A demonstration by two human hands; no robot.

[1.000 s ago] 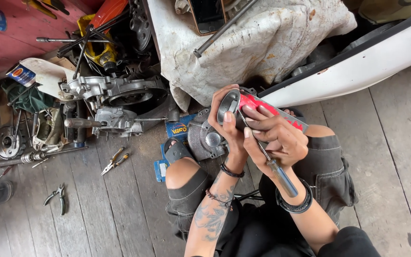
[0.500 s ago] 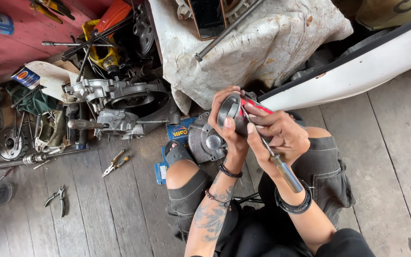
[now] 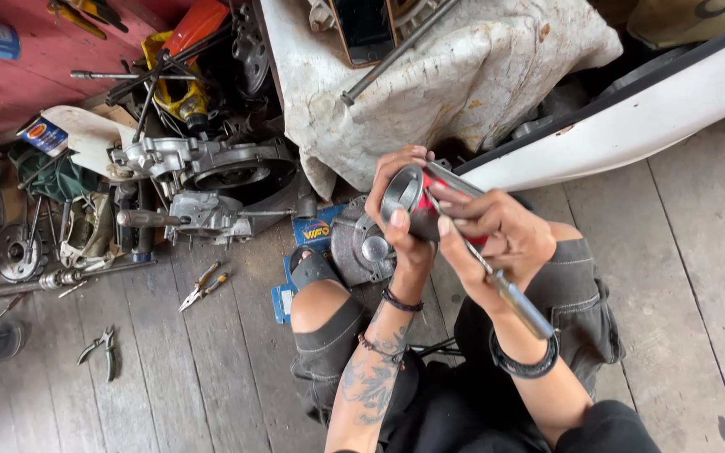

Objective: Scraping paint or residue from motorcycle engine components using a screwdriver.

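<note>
Blue packet (image 3: 316, 231) (yellow label) lies on floorboards (image 3: 211, 369) near left hand (image 3: 409, 222).

Grey plank floor (image 3: 698, 277) (worn), daylit

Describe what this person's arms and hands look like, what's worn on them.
Both forearms are bare, with no sleeves or gloves. The left hand has a dark beaded bracelet at the wrist, a second thin band lower down, and a dark tattoo along the forearm. The right hand has one wide black wristband.

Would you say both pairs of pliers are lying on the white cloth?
No, both pliers lie on the wooden floor, left of the knee.
</note>
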